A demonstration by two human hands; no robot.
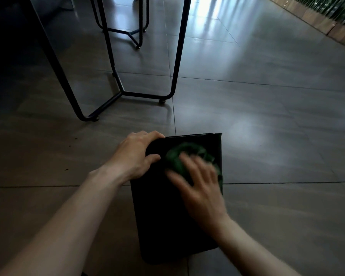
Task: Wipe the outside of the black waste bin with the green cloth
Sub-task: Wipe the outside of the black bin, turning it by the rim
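The black waste bin (163, 216) lies on its side on the tiled floor, its rim end farthest from me. My left hand (136, 154) grips the bin's far left corner, fingers curled over the edge. My right hand (199, 182) is blurred and presses the green cloth (179, 156) flat against the bin's upward-facing side, near the far end. The cloth is bunched, and my fingers cover part of it.
Black metal table legs (145, 94) stand on the floor beyond the bin, with a second frame (135, 36) farther back. A wooden ledge with plants (327, 20) runs along the upper right. Bare tiles (277, 136) spread to the right of the bin.
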